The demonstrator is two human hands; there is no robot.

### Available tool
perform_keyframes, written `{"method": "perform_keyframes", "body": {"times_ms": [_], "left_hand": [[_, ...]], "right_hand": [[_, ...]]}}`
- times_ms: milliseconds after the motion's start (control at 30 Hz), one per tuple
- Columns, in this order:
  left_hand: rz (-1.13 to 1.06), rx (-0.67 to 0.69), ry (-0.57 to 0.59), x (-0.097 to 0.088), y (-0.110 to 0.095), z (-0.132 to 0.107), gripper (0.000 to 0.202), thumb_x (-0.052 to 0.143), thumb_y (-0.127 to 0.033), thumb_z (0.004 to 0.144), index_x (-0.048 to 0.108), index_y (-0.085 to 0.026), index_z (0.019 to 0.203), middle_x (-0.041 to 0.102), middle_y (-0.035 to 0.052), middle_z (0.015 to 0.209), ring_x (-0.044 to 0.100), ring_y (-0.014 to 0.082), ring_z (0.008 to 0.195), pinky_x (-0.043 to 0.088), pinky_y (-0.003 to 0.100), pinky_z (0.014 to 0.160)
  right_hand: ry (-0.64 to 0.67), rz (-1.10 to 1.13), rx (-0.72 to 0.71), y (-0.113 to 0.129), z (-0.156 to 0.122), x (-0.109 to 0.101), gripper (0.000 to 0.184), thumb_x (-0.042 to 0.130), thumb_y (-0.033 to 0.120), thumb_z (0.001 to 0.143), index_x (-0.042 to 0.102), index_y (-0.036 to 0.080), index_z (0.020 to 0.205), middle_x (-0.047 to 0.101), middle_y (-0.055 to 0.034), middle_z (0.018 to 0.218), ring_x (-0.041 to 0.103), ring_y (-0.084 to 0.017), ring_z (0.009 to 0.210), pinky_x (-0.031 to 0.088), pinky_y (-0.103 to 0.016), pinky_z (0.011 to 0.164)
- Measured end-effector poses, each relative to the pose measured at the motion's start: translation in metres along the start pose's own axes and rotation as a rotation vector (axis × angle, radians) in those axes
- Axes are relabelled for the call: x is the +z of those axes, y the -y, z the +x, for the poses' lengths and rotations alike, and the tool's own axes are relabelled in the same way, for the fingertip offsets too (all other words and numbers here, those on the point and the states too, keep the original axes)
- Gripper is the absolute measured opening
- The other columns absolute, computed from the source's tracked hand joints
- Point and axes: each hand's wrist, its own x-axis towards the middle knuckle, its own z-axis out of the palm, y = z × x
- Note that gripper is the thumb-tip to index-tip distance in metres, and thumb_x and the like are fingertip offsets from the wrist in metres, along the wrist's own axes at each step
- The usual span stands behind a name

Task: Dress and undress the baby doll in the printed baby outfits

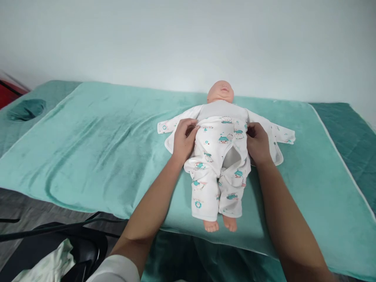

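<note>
A baby doll (221,92) lies on its back, head toward the wall and bare feet toward me. It has on white printed baby pants (207,156) with an opening at the crotch, pulled high over its middle. Under it spreads a white printed baby jacket (272,127), unfastened at the front, its sleeves reaching out to both sides. My left hand (185,141) pinches the waistband at the left edge of the pants. On the opposite edge, my right hand (258,143) is closed on the waistband, its fingertips partly hidden.
A light green sheet (88,145) with some wrinkles covers the bed. At the far left the bed has a round face hole (26,109). A pale wall (176,43) rises behind. Below left stands a black chair (85,243) with a pale printed cloth (49,264) on it.
</note>
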Motion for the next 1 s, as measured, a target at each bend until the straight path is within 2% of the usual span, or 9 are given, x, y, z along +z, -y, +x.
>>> {"method": "perform_keyframes", "body": {"times_ms": [67,167,267,367,467,567,667,767,1000], "left_hand": [[0.036,0.063,0.049,-0.002,-0.004,0.001,0.016,0.065,-0.032,0.092,0.071,-0.025,0.105,0.065,0.0053,0.116,0.062,0.0179,0.11,0.051,0.035,0.102],[0.011,0.049,0.118,-0.004,-0.009,0.005,0.017,0.065,-0.036,0.093,0.07,-0.024,0.103,0.064,0.0062,0.115,0.061,0.0185,0.111,0.049,0.035,0.102],[-0.062,-0.012,0.203,-0.006,-0.01,0.01,0.02,0.069,-0.039,0.089,0.066,-0.021,0.099,0.063,0.0063,0.113,0.061,0.018,0.108,0.049,0.032,0.099],[-0.107,-0.058,0.274,-0.008,-0.009,0.014,0.022,0.071,-0.038,0.087,0.06,-0.02,0.091,0.062,0.0053,0.11,0.06,0.0166,0.104,0.048,0.03,0.096],[-0.062,-0.073,0.316,-0.007,-0.01,0.016,0.02,0.066,-0.037,0.092,0.054,-0.021,0.089,0.063,0.0037,0.105,0.059,0.0152,0.097,0.047,0.029,0.09],[0.022,-0.053,0.311,-0.005,-0.012,0.017,0.016,0.058,-0.035,0.097,0.05,-0.022,0.092,0.064,0.0017,0.1,0.058,0.0148,0.092,0.045,0.028,0.085],[0.106,-0.04,0.268,-0.003,-0.013,0.019,0.013,0.054,-0.032,0.099,0.047,-0.023,0.092,0.059,-0.0006,0.09,0.053,0.0141,0.082,0.042,0.028,0.078],[0.135,-0.071,0.232,-0.001,-0.013,0.023,0.013,0.052,-0.03,0.099,0.044,-0.023,0.091,0.053,-0.0019,0.084,0.049,0.0139,0.077,0.039,0.028,0.074],[0.084,-0.143,0.187,0.007,-0.003,0.038,0.013,0.05,-0.027,0.1,0.044,-0.022,0.09,0.051,-0.0015,0.084,0.049,0.015,0.082,0.038,0.029,0.079]], "right_hand": [[-0.06,-0.085,-0.109,0.003,-0.002,0.003,0.021,0.076,0.029,0.074,0.063,0.024,0.091,0.064,0.0013,0.085,0.06,-0.016,0.079,0.05,-0.031,0.075],[-0.066,-0.156,-0.26,0.013,-0.007,0.003,0.012,0.067,0.028,0.084,0.065,0.026,0.095,0.064,-0.0017,0.097,0.062,-0.019,0.093,0.052,-0.035,0.087],[0.084,-0.133,-0.265,0.019,-0.007,-0.001,0.01,0.064,0.032,0.091,0.066,0.027,0.1,0.064,-0.0028,0.105,0.062,-0.021,0.102,0.051,-0.039,0.096],[0.211,-0.123,-0.227,0.018,-0.001,-0.008,0.021,0.071,0.037,0.089,0.064,0.028,0.107,0.062,-0.0022,0.108,0.06,-0.022,0.103,0.049,-0.041,0.099],[0.289,-0.202,-0.318,0.017,0.009,-0.014,0.027,0.076,0.041,0.085,0.062,0.028,0.104,0.059,-0.003,0.11,0.057,-0.024,0.109,0.045,-0.044,0.105],[0.354,-0.269,-0.404,0.022,0.018,-0.014,0.026,0.078,0.044,0.084,0.061,0.027,0.093,0.058,-0.0047,0.111,0.054,-0.026,0.116,0.041,-0.047,0.11],[0.377,-0.327,-0.425,0.027,0.02,-0.01,0.029,0.079,0.048,0.084,0.06,0.026,0.084,0.056,-0.0066,0.124,0.048,-0.03,0.128,0.036,-0.05,0.115],[0.387,-0.282,-0.454,0.03,0.02,-0.004,0.026,0.078,0.045,0.085,0.062,0.026,0.084,0.057,-0.0064,0.128,0.049,-0.03,0.129,0.038,-0.05,0.113],[0.494,-0.166,-0.269,0.032,0.03,0.003,0.024,0.075,0.046,0.089,0.065,0.025,0.085,0.061,-0.0046,0.123,0.055,-0.026,0.121,0.042,-0.043,0.107]]}}
